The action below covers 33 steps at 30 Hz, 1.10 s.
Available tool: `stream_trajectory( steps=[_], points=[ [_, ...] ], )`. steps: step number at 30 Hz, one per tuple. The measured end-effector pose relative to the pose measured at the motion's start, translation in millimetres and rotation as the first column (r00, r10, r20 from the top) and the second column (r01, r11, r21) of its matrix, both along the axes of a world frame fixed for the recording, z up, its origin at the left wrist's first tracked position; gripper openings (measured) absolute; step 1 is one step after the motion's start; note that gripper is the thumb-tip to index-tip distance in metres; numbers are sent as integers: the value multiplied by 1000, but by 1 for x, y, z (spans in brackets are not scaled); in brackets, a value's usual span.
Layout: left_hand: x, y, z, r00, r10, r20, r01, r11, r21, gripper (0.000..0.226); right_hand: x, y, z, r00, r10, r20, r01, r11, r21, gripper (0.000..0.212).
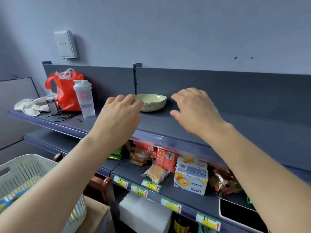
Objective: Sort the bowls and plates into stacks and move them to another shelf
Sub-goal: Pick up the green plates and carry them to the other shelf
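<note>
A small stack of pale green plates (152, 102) with wavy rims sits on the top dark shelf (185, 130), near the back panel. My left hand (121, 113) hovers just left of the stack, fingers loosely curled, its fingertips at the stack's left rim; contact cannot be told. My right hand (195, 108) hangs to the right of the stack, a gap apart, fingers relaxed and holding nothing.
On the top shelf's left stand a clear shaker bottle (84, 100), a red bag (66, 91), a crumpled cloth (32, 105) and thin cables. The lower shelf (134, 169) holds snack packs and a yellow-white box (191, 177). A white slatted basket (25, 174) sits at lower left.
</note>
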State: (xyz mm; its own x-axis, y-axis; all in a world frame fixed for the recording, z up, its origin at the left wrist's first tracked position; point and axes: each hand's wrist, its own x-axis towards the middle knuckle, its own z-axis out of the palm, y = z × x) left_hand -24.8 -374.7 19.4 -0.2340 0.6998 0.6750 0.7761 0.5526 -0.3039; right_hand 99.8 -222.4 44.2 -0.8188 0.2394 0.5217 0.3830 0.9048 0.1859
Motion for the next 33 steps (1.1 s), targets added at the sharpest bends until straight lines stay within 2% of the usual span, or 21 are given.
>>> stream_trajectory(
  steps=[7, 13, 19, 24, 27, 29, 33],
  points=[
    [-69, 43, -8, 996, 41, 81, -42, 999, 7, 20, -68, 46, -9, 1000, -4, 29, 6, 997, -72, 26],
    [-151, 85, -19, 979, 33, 202, -34, 999, 5, 27, -136, 76, -16, 996, -77, 34, 81, 981, -175, 33],
    [-225, 115, -29, 956, 64, 285, -56, 998, -36, 30, -208, 104, -27, 985, -147, 88, 167, 938, -303, 37],
    [-265, 137, -37, 913, 115, 391, -83, 992, -97, 33, -241, 129, -36, 959, -252, 126, 282, 880, -382, 33],
    [-280, 146, -40, 840, 131, 527, -98, 991, -91, 34, -252, 138, -39, 939, -301, 167, 344, 835, -429, 25],
    [-286, 153, -41, 748, 146, 648, -129, 989, -73, 34, -257, 143, -40, 922, -329, 205, 387, 801, -457, 19],
    [-294, 164, -40, 457, 111, 882, -200, 980, -19, 31, -268, 149, -44, 888, -370, 273, 460, 711, -531, 20]
  ],
)
